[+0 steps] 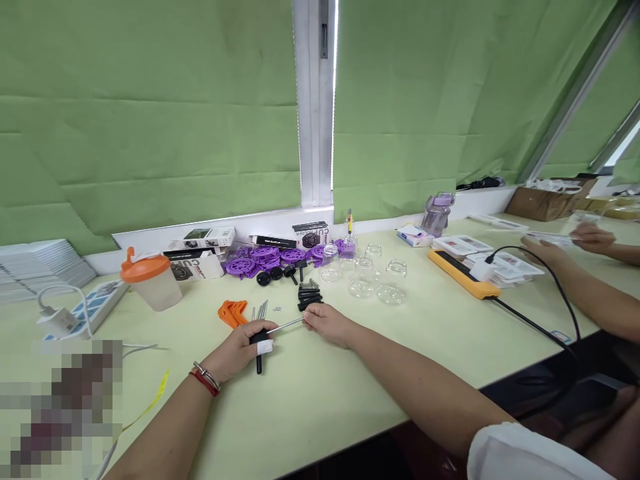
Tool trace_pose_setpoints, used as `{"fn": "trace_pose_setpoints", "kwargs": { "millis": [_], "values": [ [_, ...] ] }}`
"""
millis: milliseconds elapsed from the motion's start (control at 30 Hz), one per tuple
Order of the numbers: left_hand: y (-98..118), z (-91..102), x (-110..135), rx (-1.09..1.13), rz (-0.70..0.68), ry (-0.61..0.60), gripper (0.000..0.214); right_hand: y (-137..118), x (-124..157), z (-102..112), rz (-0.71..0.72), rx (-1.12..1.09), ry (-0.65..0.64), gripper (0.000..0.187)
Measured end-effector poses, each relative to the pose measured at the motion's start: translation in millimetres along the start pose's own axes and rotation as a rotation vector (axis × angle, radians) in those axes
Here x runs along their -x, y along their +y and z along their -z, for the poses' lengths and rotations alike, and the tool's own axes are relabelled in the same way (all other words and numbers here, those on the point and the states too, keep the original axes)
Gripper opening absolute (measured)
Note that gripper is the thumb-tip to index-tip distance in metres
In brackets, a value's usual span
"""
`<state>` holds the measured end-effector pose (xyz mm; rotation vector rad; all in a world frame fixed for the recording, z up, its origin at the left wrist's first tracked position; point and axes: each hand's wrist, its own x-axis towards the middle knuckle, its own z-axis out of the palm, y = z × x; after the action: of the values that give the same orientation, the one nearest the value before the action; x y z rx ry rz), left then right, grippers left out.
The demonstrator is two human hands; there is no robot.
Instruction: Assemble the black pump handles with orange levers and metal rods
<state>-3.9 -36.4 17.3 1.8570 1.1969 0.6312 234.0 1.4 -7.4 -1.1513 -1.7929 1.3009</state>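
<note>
Head view, left hand (239, 351) fisted around black handle of screwdriver (259, 363), resting on bench (350, 400), right hand (327, 325) fingertips pinching tip of its thin metal shaft, shaft angled slightly upward to right

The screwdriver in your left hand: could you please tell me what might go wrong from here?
The screwdriver, gripped by the left hand, points straight at the right hand; a slip could jab it. The loose black parts just beyond that hand could get scattered by a nudge. The glass jars stand close behind them, so a sudden pull might knock one over.
</note>
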Motion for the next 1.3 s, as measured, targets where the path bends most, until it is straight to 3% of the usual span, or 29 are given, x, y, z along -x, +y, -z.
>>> {"fn": "trace_pose_setpoints", "kwargs": {
  "millis": [100,300,467,667,867,1300],
  "values": [
    [-1.7,-0.4,-0.9,0.006,0.002,-0.007,0.036,2.9,-0.6,-0.6,-0.003,-0.006,0.034,0.015],
    [-2.3,-1.7,-2.5,-0.016,-0.015,-0.021,0.035,16.3,-6.9,-1.5,0.024,0.069,0.046,0.037],
    [-0.9,-2.1,-1.9,-0.019,-0.013,-0.012,0.036,16.0,-8.2,-2.2,0.023,0.039,0.058,0.043],
    [-0.6,-0.9,-1.8,-0.008,0.000,0.009,0.037,4.2,-2.4,-0.7,-0.049,-0.211,0.012,0.020],
    [-2.4,-1.6,-1.7,0.003,0.007,0.009,0.037,2.1,-1.1,-1.1,-0.044,-0.145,0.020,0.005],
    [-8.3,-3.2,-3.2,0.014,0.039,0.052,0.040,3.3,-1.7,-0.9,-0.051,-0.055,0.021,0.028]
  ]
}}
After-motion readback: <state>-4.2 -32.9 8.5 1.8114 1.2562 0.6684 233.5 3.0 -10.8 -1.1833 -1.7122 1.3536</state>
